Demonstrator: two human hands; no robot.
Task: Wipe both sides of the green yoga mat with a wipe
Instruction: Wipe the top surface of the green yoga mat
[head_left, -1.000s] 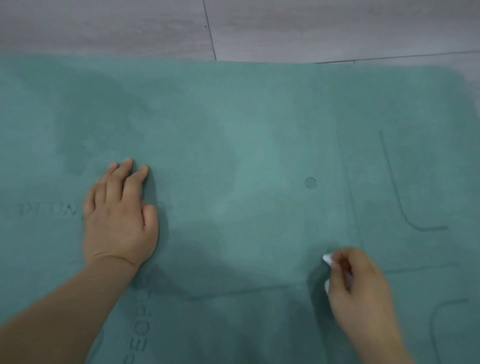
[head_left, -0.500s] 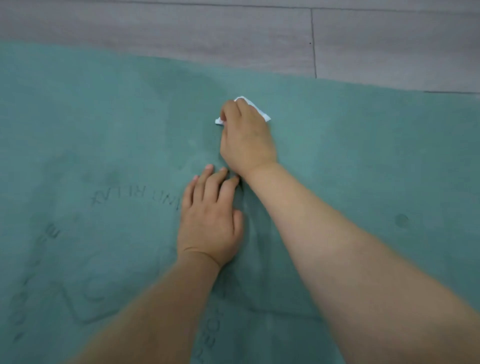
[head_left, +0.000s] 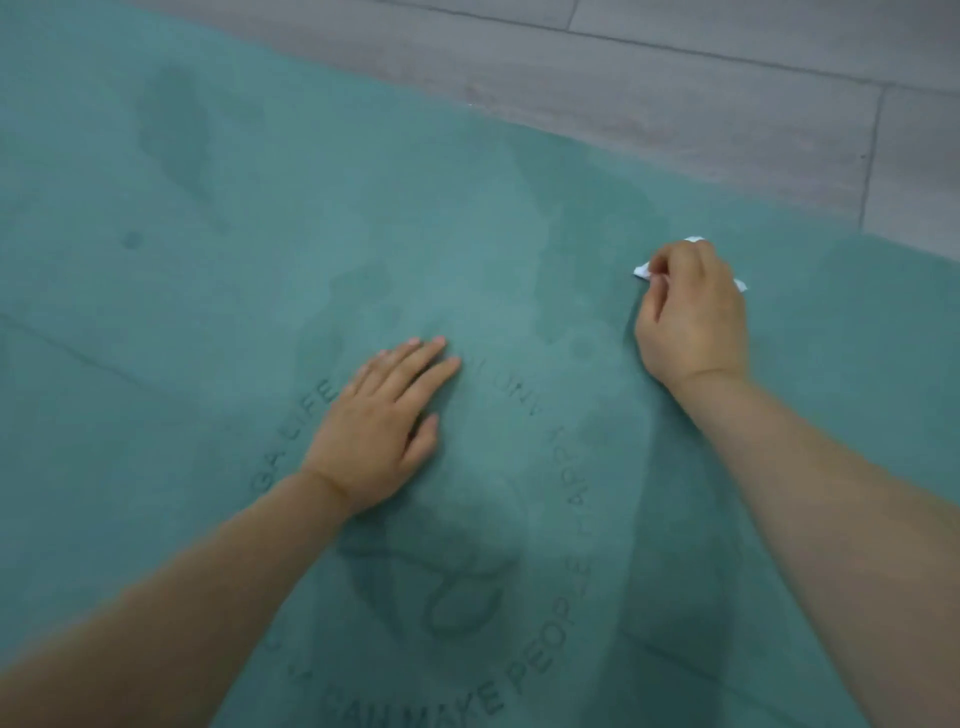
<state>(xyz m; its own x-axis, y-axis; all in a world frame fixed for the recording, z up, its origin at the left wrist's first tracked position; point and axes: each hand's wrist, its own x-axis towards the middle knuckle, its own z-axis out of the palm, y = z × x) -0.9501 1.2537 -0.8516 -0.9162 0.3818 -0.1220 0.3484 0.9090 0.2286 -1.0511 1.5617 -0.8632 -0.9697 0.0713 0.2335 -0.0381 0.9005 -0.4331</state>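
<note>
The green yoga mat (head_left: 218, 322) lies flat on the floor and fills most of the view, with embossed lettering and a round logo near me. My left hand (head_left: 382, 423) rests flat on the mat, fingers straight, over the lettering. My right hand (head_left: 691, 312) is farther out to the right, near the mat's far edge, with its fingers curled over a small white wipe (head_left: 643, 270) pressed to the mat. Only the wipe's corners stick out from under the fingers. Darker damp patches mark the mat between and beyond my hands.
Grey wood-look floor (head_left: 675, 93) runs beyond the mat's far edge at the top and top right. Nothing else stands on the mat or floor in view.
My right hand with the wipe has swept from just above my left hand out to the right along the mat. My left hand stays pressed flat; the view has swung.
</note>
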